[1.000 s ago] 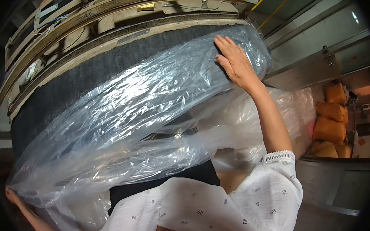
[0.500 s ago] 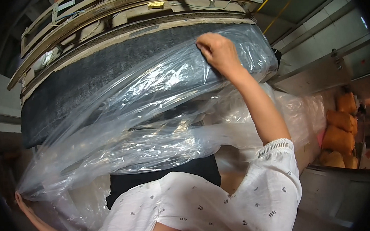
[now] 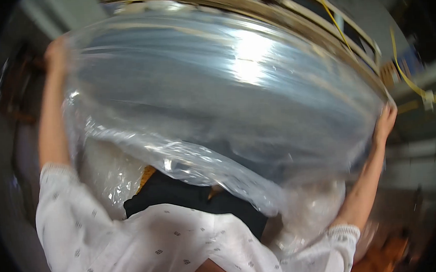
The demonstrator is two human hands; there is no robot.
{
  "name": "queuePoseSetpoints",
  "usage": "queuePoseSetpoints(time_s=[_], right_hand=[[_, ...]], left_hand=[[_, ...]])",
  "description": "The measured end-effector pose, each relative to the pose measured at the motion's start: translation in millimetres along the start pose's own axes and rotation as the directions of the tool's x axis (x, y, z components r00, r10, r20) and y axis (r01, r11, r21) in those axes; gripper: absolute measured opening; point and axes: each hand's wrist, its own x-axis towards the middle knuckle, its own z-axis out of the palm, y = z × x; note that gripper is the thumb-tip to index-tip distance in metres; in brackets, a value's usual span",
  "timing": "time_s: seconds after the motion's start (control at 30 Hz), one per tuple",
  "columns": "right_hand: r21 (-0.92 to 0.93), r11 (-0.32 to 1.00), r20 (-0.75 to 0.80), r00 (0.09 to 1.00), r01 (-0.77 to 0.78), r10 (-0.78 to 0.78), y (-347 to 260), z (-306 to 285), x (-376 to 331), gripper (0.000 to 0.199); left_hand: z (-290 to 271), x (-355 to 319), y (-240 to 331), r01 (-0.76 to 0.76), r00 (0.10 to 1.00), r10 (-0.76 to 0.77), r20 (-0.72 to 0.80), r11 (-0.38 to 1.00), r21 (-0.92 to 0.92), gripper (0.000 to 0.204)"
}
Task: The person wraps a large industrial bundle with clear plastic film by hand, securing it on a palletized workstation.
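Left hand (image 3: pixel 56 54): raised high at the upper left, pressed to the left edge of the clear crinkled plastic sheet (image 3: pixel 215 101); blurred, so cannot tell whether clenched on the film or laid flat against it.
Right hand (image 3: pixel 386 121): raised at the right, fingers curled over the right edge of the plastic sheet, grasping it there.
Plastic sheet: stretched wide between both hands, filling the middle of the view, covering a big dark grey roll (image 3: pixel 278 132) behind it; bright glare near the upper middle; lower edge hanging loose and wrinkled just above the chest.
Dark roll: seen through the film only, smeared by motion blur.
Pale metal frame (image 3: pixel 291 19): curving along the top of the roll, touching or just above it; cannot tell which.
Yellow cable (image 3: pixel 400 67): hanging at the upper right, beside the frame.
Sleeves (image 3: pixel 134 243): white fabric with small dark specks, both forearms bare beyond the cuffs.
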Motion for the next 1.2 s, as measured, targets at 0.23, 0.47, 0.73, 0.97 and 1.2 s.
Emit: queuePoseSetpoints(time_s=[0.23, 0.47, 0.73, 0.97, 1.2], right_hand=[[-0.098, 0.99, 0.039, 0.993, -0.104, 0.108, 109.8, 12.9, -36.1, 0.022], [-0.204, 0.978, 0.032, 0.998, -0.041, 0.048, 114.5, 17.3, -13.7, 0.022], [-0.394, 0.913, -0.079, 0.994, -0.103, 0.077, 108.3, 31.3, -3.0, 0.032], [-0.399, 0.877, -0.136, 0.963, -0.267, 0.231, 128.3, 28.8, 5.6, 0.036], [-0.221, 0.963, -0.183, 0.976, -0.154, 0.114, 86.2, 28.5, -12.1, 0.04]], left_hand=[[146.3, -11.8, 8.0, -0.011, 1.0, 0.002, -0.015, 0.834, -0.552, 0.023], [167.0, -2.3, 44.2, 0.093, 0.995, -0.061, 0.082, 0.871, -0.482, 0.022], [179.2, 7.6, 44.1, 0.111, 0.994, -0.113, 0.009, 0.957, -0.269, 0.026], [174.1, 21.0, 18.7, 0.307, 0.94, -0.34, -0.031, 0.882, -0.357, 0.025], [156.4, 20.9, 19.3, 0.175, 0.975, -0.204, -0.087, 0.949, -0.264, 0.035]])
